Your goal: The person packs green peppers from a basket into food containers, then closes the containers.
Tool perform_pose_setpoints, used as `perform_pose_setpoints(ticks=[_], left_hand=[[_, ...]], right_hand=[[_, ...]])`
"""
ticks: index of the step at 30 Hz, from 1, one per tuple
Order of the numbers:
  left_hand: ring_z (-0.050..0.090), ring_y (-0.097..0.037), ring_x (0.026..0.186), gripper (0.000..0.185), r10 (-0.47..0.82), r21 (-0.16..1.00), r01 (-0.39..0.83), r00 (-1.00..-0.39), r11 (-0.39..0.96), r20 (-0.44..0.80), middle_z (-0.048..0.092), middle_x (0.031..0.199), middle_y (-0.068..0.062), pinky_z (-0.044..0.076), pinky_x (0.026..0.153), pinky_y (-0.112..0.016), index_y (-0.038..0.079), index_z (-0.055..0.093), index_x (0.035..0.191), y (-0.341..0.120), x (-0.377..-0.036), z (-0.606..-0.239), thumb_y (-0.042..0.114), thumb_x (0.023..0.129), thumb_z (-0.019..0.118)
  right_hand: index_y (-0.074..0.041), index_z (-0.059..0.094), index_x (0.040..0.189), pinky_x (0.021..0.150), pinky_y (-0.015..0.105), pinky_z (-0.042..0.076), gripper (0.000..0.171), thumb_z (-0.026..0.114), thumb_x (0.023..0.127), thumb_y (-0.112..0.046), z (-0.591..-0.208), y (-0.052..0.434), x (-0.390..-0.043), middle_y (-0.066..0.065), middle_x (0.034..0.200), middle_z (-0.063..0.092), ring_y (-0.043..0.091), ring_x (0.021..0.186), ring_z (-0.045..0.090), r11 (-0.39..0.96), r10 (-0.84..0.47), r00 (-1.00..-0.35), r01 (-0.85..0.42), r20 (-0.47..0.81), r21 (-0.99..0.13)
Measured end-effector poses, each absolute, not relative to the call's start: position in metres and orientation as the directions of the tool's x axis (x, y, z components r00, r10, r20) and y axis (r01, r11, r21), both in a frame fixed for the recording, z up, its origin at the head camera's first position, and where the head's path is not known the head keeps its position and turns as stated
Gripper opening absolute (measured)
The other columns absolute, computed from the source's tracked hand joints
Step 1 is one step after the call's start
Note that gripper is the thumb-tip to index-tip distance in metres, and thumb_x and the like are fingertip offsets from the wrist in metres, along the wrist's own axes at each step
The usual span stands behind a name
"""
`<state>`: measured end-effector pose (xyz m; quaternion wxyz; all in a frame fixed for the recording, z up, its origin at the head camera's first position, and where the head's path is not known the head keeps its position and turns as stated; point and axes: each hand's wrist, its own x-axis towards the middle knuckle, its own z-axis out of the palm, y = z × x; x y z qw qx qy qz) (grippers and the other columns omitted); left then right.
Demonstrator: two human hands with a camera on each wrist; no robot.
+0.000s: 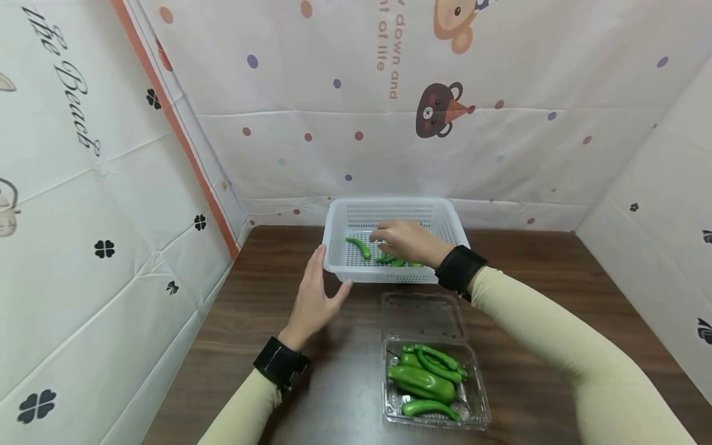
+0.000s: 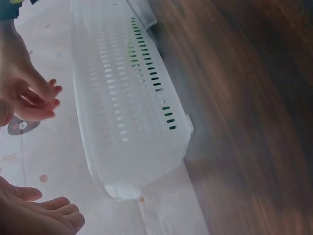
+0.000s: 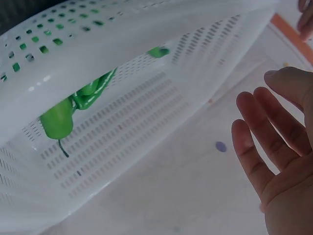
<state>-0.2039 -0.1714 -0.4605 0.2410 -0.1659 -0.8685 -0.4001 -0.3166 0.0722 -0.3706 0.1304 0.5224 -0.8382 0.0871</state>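
Observation:
A white perforated basket [image 1: 335, 230] stands at the back of the brown table, with one green pepper [image 1: 359, 246] lying apart in it and more green peppers [image 1: 392, 261] near its front wall. My right hand [image 1: 396, 237] hovers over them inside the basket. In the right wrist view this right hand [image 3: 274, 142] has straight fingers and holds nothing, above the peppers [image 3: 73, 110]. My left hand [image 1: 324, 279] is spread flat beside the basket's front left corner, thumb close to the wall. The left wrist view shows the basket wall [image 2: 127, 98] and my left fingertips [image 2: 46, 211].
A clear plastic clamshell box [image 1: 478, 395] sits in front of the basket, its lid [image 1: 423, 315] folded open toward it and several green peppers [image 1: 423, 380] inside. Patterned cloth walls close in the table at the left, back and right.

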Motion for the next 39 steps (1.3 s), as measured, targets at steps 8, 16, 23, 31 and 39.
perform_pose_setpoints(ticks=[8,16,23,31,39], left_hand=[[0.031,-0.03,0.15,0.086,0.093,0.623,0.428,-0.864,0.655,0.495,0.027,0.165,-0.019,0.035,0.119,-0.052,0.001,0.021,0.162,-0.176,-0.214,-0.456,0.03,0.098,0.07],[0.037,-0.031,0.147,0.085,0.11,0.62,0.392,-0.89,0.68,0.442,0.029,0.163,-0.019,0.038,0.116,-0.051,0.0,0.02,0.161,-0.178,-0.221,-0.45,0.031,0.099,0.069],[0.039,-0.033,0.144,0.084,0.124,0.604,0.375,-0.901,0.704,0.415,0.031,0.162,-0.024,0.043,0.113,-0.051,-0.002,0.022,0.16,-0.183,-0.226,-0.447,0.03,0.099,0.07],[0.043,-0.034,0.141,0.086,0.137,0.592,0.357,-0.913,0.723,0.384,0.031,0.161,-0.024,0.046,0.11,-0.05,-0.004,0.024,0.159,-0.186,-0.233,-0.454,0.034,0.098,0.071],[0.042,-0.034,0.143,0.087,0.143,0.594,0.34,-0.924,0.729,0.354,0.03,0.162,-0.025,0.046,0.11,-0.05,-0.002,0.025,0.16,-0.189,-0.239,-0.458,0.037,0.098,0.07]], right_hand=[[-0.008,0.076,0.113,0.073,0.036,0.06,0.021,0.076,0.092,-0.004,-0.381,0.055,-0.341,0.011,0.106,0.073,0.022,0.086,0.07,0.457,-0.865,-0.45,-0.889,0.222,-0.02],[-0.008,0.078,0.111,0.076,0.037,0.06,0.024,0.078,0.088,-0.001,-0.394,0.052,-0.37,0.011,0.107,0.073,0.023,0.09,0.07,0.491,-0.865,-0.485,-0.871,0.129,0.012],[-0.011,0.078,0.113,0.079,0.038,0.061,0.027,0.081,0.087,-0.003,-0.406,0.047,-0.388,0.01,0.108,0.074,0.023,0.093,0.071,0.486,-0.872,-0.481,-0.873,0.095,0.038],[-0.009,0.077,0.117,0.085,0.041,0.06,0.03,0.078,0.088,-0.001,-0.417,0.036,-0.401,0.011,0.115,0.074,0.027,0.103,0.07,0.48,-0.878,-0.479,-0.877,0.014,0.032],[-0.012,0.078,0.118,0.08,0.038,0.061,0.033,0.077,0.088,0.001,-0.427,0.022,-0.414,0.008,0.115,0.076,0.025,0.101,0.071,0.473,-0.879,-0.474,-0.88,-0.051,0.038]])
